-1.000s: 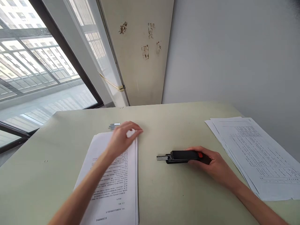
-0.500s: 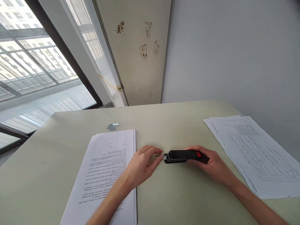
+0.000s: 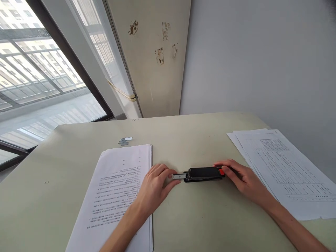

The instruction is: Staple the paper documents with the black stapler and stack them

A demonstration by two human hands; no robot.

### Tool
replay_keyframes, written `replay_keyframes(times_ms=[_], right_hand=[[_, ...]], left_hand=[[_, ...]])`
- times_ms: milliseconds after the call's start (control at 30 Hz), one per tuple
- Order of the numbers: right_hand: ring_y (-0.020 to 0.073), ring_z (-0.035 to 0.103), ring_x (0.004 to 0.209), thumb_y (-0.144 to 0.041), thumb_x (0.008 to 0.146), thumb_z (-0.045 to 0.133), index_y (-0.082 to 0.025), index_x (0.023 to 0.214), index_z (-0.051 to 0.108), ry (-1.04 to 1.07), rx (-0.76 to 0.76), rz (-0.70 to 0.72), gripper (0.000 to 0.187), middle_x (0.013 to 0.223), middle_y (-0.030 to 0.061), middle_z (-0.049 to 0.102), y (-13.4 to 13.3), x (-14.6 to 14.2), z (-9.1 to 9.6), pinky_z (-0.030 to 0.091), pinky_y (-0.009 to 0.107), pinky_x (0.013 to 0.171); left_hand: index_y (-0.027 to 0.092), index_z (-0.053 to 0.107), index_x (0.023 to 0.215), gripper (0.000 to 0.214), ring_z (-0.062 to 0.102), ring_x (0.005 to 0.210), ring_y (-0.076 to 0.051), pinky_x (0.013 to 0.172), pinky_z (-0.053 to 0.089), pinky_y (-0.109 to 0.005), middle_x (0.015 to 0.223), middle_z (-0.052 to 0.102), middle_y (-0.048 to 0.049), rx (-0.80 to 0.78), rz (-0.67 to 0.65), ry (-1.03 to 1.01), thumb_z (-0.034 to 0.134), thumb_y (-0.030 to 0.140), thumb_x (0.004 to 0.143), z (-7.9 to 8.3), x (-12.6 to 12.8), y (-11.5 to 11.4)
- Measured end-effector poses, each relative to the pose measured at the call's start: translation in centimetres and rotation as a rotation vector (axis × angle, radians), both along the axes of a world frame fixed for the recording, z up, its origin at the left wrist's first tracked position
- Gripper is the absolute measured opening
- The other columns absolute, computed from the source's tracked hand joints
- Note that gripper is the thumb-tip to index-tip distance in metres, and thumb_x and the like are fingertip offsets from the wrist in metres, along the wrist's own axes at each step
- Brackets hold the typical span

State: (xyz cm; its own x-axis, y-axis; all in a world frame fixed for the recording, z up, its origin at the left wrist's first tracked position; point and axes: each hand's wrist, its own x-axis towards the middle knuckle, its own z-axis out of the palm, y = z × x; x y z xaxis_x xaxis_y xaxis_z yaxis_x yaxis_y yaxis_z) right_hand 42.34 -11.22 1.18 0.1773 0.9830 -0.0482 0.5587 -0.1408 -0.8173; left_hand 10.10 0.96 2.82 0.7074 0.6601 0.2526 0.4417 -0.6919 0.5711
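Observation:
A black stapler (image 3: 203, 173) with a red part at its right end lies lengthwise across the middle of the table. From its left end sticks out a metal staple tray (image 3: 179, 176). My left hand (image 3: 157, 183) has its thumb and fingers closed around the outer tip of that tray. At the other end, my right hand (image 3: 237, 176) grips the stapler by the red part, thumb on the near side. Beneath my left forearm is a stack of printed paper (image 3: 118, 196).
Several strips of staples (image 3: 124, 141) lie just beyond the paper stack. More printed sheets (image 3: 283, 171) spread over the right side of the table (image 3: 183, 220). A grey wall (image 3: 249, 63) rises behind, with a window (image 3: 39, 63) at the left.
The metal tray sticks out farther and shows more plainly. My right hand has shifted from around the stapler's body to its red end, thumb now at the red part.

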Motion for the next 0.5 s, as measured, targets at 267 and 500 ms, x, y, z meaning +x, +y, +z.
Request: replay_keyframes(times_ms=[267,500], right_hand=[[0.0248,0.069,0.09,-0.06,0.105,0.057,-0.036,0.133,0.07,-0.145,0.053,0.117,0.04,0.113,0.0058,0.073,-0.27,-0.13,-0.29,0.057,0.035,0.074],[0.0293,0.067,0.105,-0.059,0.102,0.063,-0.037,0.129,0.071,-0.179,0.038,0.135,0.036,0.109,0.005,0.074,-0.06,-0.54,-0.19,0.056,0.042,0.088]], left_hand=[[0.022,0.061,0.09,0.03,0.063,0.078,-0.021,0.074,0.049,-0.038,0.086,0.069,-0.0011,0.109,0.017,0.096,0.062,0.046,0.107,0.36,-0.43,0.17],[0.022,0.057,0.091,0.025,0.062,0.079,-0.021,0.07,0.049,-0.036,0.089,0.068,-0.0019,0.153,-0.069,0.157,0.055,0.038,0.111,0.29,0.36,-0.11]])
